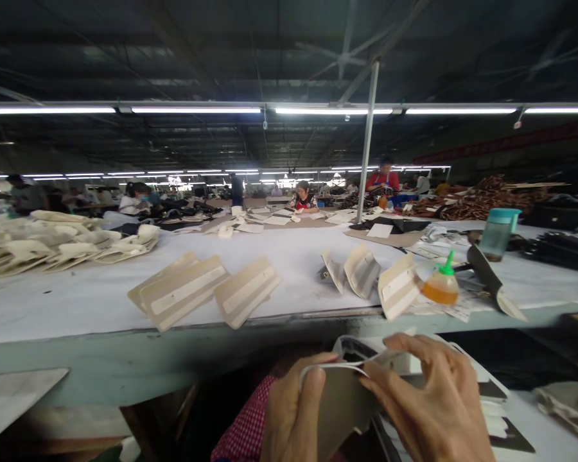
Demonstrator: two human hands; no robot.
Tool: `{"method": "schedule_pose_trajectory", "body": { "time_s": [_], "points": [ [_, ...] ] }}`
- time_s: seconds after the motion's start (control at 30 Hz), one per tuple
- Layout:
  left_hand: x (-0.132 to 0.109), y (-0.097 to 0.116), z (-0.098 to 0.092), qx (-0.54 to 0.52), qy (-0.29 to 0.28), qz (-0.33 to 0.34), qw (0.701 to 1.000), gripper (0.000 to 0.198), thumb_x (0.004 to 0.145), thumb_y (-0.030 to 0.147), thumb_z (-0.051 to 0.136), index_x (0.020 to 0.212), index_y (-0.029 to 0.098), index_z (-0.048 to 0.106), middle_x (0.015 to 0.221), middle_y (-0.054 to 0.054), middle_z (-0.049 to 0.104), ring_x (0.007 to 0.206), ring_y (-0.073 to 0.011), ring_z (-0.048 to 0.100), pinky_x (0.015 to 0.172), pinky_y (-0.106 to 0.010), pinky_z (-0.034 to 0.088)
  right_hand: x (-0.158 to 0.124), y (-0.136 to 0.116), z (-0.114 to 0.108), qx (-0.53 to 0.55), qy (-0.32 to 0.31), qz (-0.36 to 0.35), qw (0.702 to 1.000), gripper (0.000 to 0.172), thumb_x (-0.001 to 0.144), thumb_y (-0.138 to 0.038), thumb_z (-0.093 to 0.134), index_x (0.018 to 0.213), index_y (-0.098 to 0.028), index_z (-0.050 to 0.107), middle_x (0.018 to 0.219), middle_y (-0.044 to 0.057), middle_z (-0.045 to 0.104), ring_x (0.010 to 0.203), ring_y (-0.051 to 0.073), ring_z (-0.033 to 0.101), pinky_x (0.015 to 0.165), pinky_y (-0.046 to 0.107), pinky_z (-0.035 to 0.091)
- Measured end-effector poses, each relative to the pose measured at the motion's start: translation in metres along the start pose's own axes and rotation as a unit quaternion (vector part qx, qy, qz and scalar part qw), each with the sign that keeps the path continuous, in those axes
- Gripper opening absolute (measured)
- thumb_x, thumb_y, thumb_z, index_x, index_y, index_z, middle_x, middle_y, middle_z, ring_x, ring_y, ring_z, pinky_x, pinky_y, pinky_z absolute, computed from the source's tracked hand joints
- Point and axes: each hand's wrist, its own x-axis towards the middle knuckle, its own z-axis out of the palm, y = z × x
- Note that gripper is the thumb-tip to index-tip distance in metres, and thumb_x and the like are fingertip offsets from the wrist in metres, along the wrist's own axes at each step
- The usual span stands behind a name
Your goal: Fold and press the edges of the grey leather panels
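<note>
Both hands were closed on a grey-beige panel (340, 401), held low in front of the table (125, 359). The left hand (293, 410) pinched its white-trimmed top rim under the thumb, and the right hand (433, 398) curled its fingers over the same rim from the other side. The rim ran left to right, rising slightly rightward, and the panel's face hung downward. Similar beige panels (248, 289) lay well apart on the table.

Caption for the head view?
Left hand and right hand pinch a grey folded piece before a workbench with beige panels and a squeeze bottle.
</note>
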Motion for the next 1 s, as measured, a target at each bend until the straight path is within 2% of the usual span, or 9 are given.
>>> {"method": "schedule_pose_trajectory", "body": {
  "time_s": [0.07,0.13,0.3,0.47,0.53,0.63,0.8,0.9,1.0],
  "points": [
    [0.005,-0.007,0.003,-0.022,0.011,0.0,1.0,0.045,0.099,0.054,0.043,0.107,0.026,0.077,0.106,-0.005,0.08,0.097,-0.0245,0.073,0.084,-0.032,0.058,0.0,-0.005,0.005,-0.002,-0.038,0.011,0.999,0.015,0.098,-0.025,0.055,0.097,-0.027,0.07,0.091,0.008,0.058,0.081,0.025,0.057,0.07,0.039,0.048],
    [0.007,-0.013,0.006,-0.034,0.032,0.026,0.999,0.045,0.1,0.054,0.043,0.106,0.025,0.076,0.103,-0.005,0.08,0.095,-0.0226,0.074,0.087,-0.031,0.057,-0.001,-0.008,0.007,0.053,-0.077,0.0,0.996,0.02,0.102,-0.027,0.049,0.104,-0.025,0.069,0.086,0.007,0.063,0.073,0.021,0.062,0.066,0.034,0.052],
    [0.01,-0.017,0.007,-0.009,0.078,0.121,0.99,0.042,0.101,0.05,0.045,0.106,0.021,0.076,0.101,-0.007,0.08,0.095,-0.0204,0.074,0.09,-0.028,0.055,-0.01,-0.003,0.005,0.124,-0.104,0.016,0.987,0.036,0.101,-0.044,0.051,0.132,-0.029,0.059,0.13,0.009,0.067,0.113,0.026,0.069,0.09,0.03,0.06],
    [0.02,-0.014,-0.005,0.0,0.053,0.001,0.999,0.049,0.098,0.056,0.043,0.1,0.02,0.077,0.096,-0.007,0.081,0.09,-0.0251,0.074,0.083,-0.033,0.058,-0.016,0.011,-0.001,0.238,-0.22,0.14,0.936,0.052,0.105,-0.046,0.042,0.152,-0.035,0.024,0.126,0.006,0.072,0.113,0.021,0.07,0.087,0.031,0.061],
    [0.02,-0.015,-0.006,0.008,0.034,-0.03,0.999,0.05,0.097,0.058,0.043,0.099,0.021,0.077,0.095,-0.006,0.08,0.089,-0.0264,0.074,0.081,-0.035,0.058,-0.012,0.014,-0.002,0.235,-0.216,0.14,0.937,0.046,0.103,-0.047,0.047,0.146,-0.035,0.033,0.115,0.005,0.075,0.104,0.021,0.073,0.082,0.029,0.063],
    [0.014,-0.017,0.002,0.007,0.023,-0.023,0.999,0.048,0.097,0.056,0.043,0.102,0.022,0.076,0.101,-0.007,0.08,0.097,-0.0269,0.072,0.086,-0.036,0.056,-0.004,0.011,0.002,0.177,-0.172,0.064,0.967,0.017,0.102,-0.043,0.051,0.112,-0.032,0.059,0.096,0.002,0.073,0.084,0.02,0.075,0.071,0.026,0.061],
    [0.009,-0.022,0.016,-0.019,0.019,-0.039,0.999,0.045,0.099,0.05,0.043,0.106,0.021,0.076,0.108,-0.008,0.078,0.101,-0.026,0.072,0.088,-0.035,0.056,-0.002,0.002,0.018,0.12,-0.163,0.07,0.977,0.018,0.105,-0.035,0.043,0.102,-0.028,0.059,0.088,0.002,0.062,0.067,0.015,0.069,0.055,0.021,0.054],
    [0.011,-0.028,0.017,-0.043,0.027,-0.018,0.999,0.046,0.1,0.051,0.042,0.107,0.02,0.075,0.108,-0.009,0.079,0.102,-0.0254,0.072,0.091,-0.035,0.056,-0.005,0.0,0.022,0.179,-0.178,0.056,0.966,0.017,0.105,-0.033,0.043,0.1,-0.028,0.059,0.105,0.005,0.061,0.088,0.016,0.07,0.072,0.022,0.057],
    [0.011,-0.037,0.014,-0.046,0.054,0.073,0.995,0.042,0.101,0.049,0.045,0.111,0.019,0.072,0.112,-0.01,0.076,0.107,-0.024,0.07,0.097,-0.034,0.052,-0.007,0.0,0.019,0.305,-0.262,0.07,0.913,0.017,0.103,-0.033,0.05,0.094,-0.028,0.063,0.142,0.006,0.045,0.126,0.022,0.057,0.101,0.031,0.05]
  ]
}}
